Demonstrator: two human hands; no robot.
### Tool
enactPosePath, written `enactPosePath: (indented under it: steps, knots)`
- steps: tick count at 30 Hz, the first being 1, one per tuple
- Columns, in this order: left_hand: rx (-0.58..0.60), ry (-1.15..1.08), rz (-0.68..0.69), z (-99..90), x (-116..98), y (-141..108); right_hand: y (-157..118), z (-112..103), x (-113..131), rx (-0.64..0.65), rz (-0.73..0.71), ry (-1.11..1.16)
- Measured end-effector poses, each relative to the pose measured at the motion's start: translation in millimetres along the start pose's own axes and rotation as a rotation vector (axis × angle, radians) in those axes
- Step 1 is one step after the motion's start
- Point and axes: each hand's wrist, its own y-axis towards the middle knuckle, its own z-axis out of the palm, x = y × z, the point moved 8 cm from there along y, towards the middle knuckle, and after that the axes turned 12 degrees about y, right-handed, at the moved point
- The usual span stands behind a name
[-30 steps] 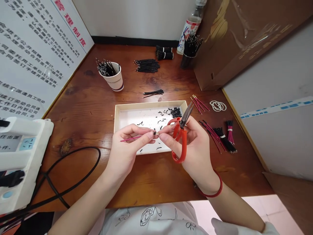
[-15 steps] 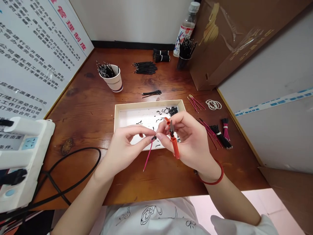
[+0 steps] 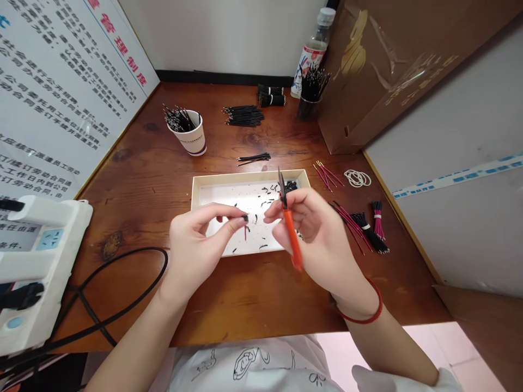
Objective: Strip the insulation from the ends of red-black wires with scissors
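Between the thumb and forefinger of my left hand (image 3: 202, 234) is pinched a thin wire (image 3: 245, 233), its black end at the fingertips and a short red length hanging below. My right hand (image 3: 316, 231) holds orange-handled scissors (image 3: 291, 231) against the palm, blades pointing up and away. Its thumb and forefinger are apart from the wire. Both hands hover over a shallow cream box (image 3: 249, 177) with a white floor. Small black scraps (image 3: 291, 186) are scattered in it and heaped in its far right corner.
Beyond the box are black wires (image 3: 254, 158), a paper cup of wires (image 3: 190, 136) and a bottle (image 3: 312, 51). To the right lie red wires (image 3: 327, 175), white rubber bands (image 3: 357, 178) and tied bundles (image 3: 378, 220). A power strip (image 3: 53, 267) and black cable (image 3: 134, 250) are on the left.
My hands have moved apart. The left has drawn back leftward with the wire, and the right has released its fingertip touch there. The scissors have turned so the blades point upward.
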Motion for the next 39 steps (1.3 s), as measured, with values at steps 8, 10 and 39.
enactPosePath:
  steps: [8, 10, 39]
  knots:
    - [-0.34, 0.013, 0.056, -24.0, 0, -3, -31, 36, -44, 0.184, 0.564, 0.265]
    - [-0.377, 0.031, 0.048, -27.0, 0, -5, -32, 37, -49, 0.157, 0.592, 0.265]
    - [-0.336, 0.132, 0.19, -24.1, -13, -5, -31, 29, -44, 0.087, 0.621, 0.217]
